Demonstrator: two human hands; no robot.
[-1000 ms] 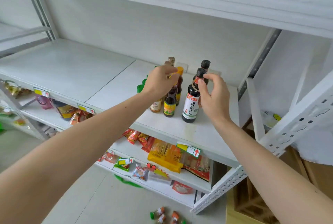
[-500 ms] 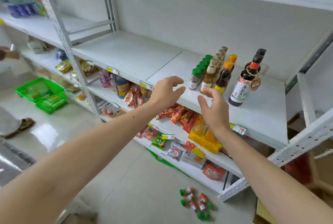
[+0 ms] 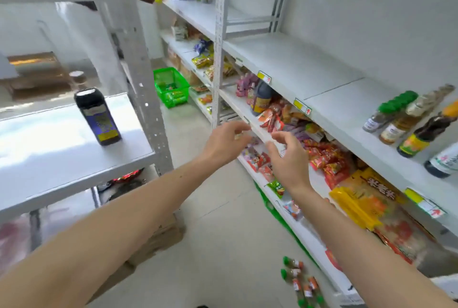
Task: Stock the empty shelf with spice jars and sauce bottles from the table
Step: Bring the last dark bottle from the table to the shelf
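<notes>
Hands first: your left hand (image 3: 224, 142) and right hand (image 3: 287, 158) hang in mid-air at the centre of view, close together but apart, fingers loosely curled, each grip holding nothing. At three o'clock, on the white shelf (image 3: 309, 69), the stocked bottles stand upright in rows: green-capped spice jars (image 3: 386, 114), a row of pale sauce bottles (image 3: 406, 119) just beside them, a dark sauce bottle with an orange cap (image 3: 426, 131), and at the frame edge a soy sauce bottle (image 3: 443, 161) with a white label. At nine o'clock a lone dark bottle (image 3: 98, 116) stands upright on the white table (image 3: 62, 158). At five o'clock several small green-capped jars (image 3: 301, 283) lie on the floor (image 3: 223, 221). Toward twelve o'clock a green basket (image 3: 171, 87) sits on the floor beside the shelving.
</notes>
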